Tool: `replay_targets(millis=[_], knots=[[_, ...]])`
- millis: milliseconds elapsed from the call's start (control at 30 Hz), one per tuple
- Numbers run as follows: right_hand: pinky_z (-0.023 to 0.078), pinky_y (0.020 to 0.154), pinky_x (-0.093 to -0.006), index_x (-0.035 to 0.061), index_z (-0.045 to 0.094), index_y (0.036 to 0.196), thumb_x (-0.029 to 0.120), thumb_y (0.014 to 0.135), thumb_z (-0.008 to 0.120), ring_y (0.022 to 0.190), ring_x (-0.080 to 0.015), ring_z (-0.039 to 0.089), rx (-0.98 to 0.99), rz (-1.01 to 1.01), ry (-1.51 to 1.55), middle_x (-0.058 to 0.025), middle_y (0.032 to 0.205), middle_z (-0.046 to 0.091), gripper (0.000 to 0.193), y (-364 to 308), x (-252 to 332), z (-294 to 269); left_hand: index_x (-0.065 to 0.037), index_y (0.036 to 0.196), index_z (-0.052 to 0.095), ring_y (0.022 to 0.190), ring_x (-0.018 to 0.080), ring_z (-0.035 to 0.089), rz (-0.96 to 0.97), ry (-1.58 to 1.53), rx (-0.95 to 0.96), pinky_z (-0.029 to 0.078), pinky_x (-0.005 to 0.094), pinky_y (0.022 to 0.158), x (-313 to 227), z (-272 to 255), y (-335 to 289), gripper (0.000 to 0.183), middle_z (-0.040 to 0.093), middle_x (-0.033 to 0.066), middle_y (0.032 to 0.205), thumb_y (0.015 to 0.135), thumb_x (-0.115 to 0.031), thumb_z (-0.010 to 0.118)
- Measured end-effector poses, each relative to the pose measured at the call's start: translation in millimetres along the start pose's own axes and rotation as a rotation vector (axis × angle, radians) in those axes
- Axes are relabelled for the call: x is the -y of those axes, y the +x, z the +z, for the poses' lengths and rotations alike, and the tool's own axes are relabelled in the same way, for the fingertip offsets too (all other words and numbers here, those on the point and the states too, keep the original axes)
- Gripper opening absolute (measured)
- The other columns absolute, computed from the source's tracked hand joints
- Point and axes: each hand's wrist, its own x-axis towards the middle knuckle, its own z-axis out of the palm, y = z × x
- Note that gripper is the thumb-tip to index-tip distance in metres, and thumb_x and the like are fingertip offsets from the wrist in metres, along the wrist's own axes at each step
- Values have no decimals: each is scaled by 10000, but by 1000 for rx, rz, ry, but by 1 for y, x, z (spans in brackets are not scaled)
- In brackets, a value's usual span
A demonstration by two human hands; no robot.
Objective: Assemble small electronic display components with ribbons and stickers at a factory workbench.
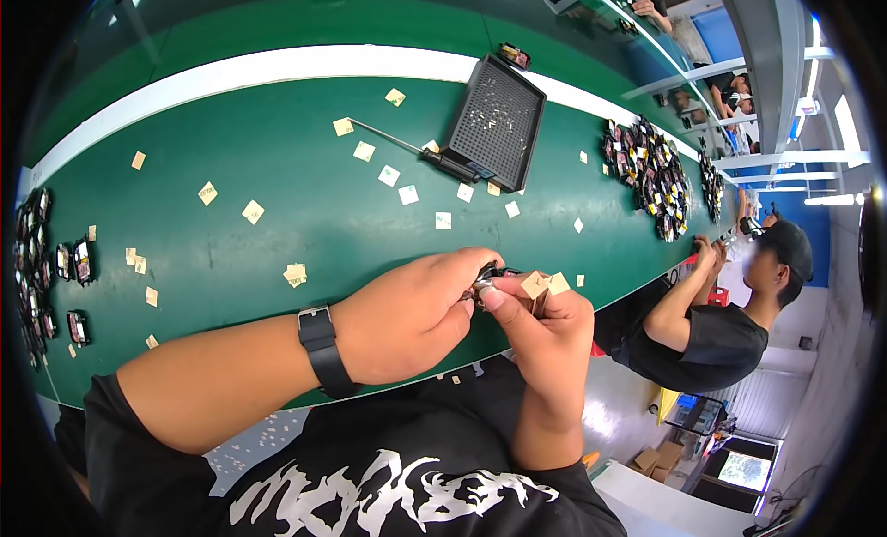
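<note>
Both hands meet above the table's near edge. My left hand (407,315), with a black watch on its wrist, is closed round a small black part with shiny metal bits (484,279), mostly hidden by the fingers. My right hand (549,338) pinches at the same part with thumb and forefinger. Two small cream paper squares (534,284) stick up at the right hand's fingers; whether they are gripped or stuck on cannot be made out. Farther off, a screwdriver (407,147) with a long thin shaft and dark handle lies against a black tray.
The black perforated tray (471,121) holds tiny light pieces. Loose paper squares (253,211) dot the green table (231,269). Small black parts are heaped at the right (651,172) and lined up at the far left (35,269). A co-worker (721,325) in black works at the right.
</note>
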Motion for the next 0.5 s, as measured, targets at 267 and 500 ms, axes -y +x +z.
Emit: replay_targets(millis=[267, 500], knots=[[537, 672, -206, -20, 584, 1098, -53, 869, 764, 735, -88, 665, -71, -42, 242, -23, 840, 624, 293, 13, -12, 2, 22, 1391, 445, 962, 313, 617, -21, -1, 49, 492, 405, 875, -5, -1, -1, 415, 617, 188, 1099, 979, -11, 487], [519, 666, -196, -14, 540, 1181, -56, 865, 761, 748, -73, 636, 164, 136, 221, -16, 864, 605, 388, 15, -3, -11, 13, 1508, 368, 1062, 337, 635, 29, -52, 83, 491, 397, 941, -6, 1, -1, 554, 615, 231, 1220, 964, 5, 471]])
